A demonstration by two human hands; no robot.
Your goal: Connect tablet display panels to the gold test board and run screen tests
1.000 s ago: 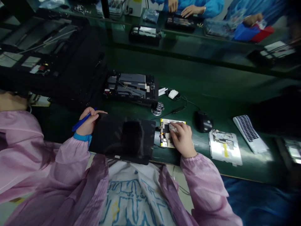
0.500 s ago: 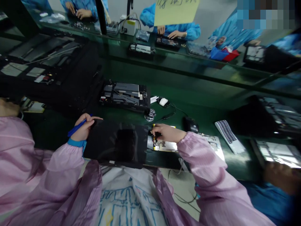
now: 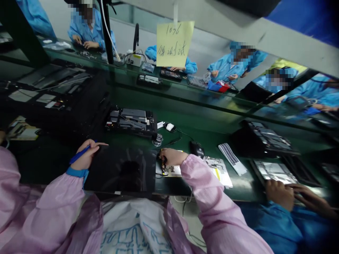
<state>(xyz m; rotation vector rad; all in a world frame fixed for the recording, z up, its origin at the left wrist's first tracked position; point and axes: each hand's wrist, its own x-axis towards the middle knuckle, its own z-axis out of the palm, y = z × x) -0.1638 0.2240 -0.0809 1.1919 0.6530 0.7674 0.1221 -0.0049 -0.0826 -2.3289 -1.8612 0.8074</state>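
Note:
My left hand [image 3: 84, 155] is closed round a slim blue pen-like stick [image 3: 79, 155], its index finger stretched along the top left corner of a dark flat screen panel [image 3: 108, 173]. The panel lies at the table's front edge, glossy and showing reflections. Just right of the panel, my right hand [image 3: 173, 157] bends over a pale circuit board with yellow edges [image 3: 173, 171]. Its fingertips are pinched together at the board's left end, near a small dark part; what they hold is hidden. A blue band [image 3: 76, 172] circles my left wrist.
Behind the panel lies an opened tablet stack [image 3: 129, 120], with a small metal stand [image 3: 157, 140] beside it. A black mouse [image 3: 197, 149], a white keyboard [image 3: 232, 158] and more boards [image 3: 218, 171] are to the right. A co-worker's hands [image 3: 280, 194] work at far right.
My view has tilted up and swung right, so the table's things appear farther left and lower. Both hands stay at the panel and the board, with their grips much the same.

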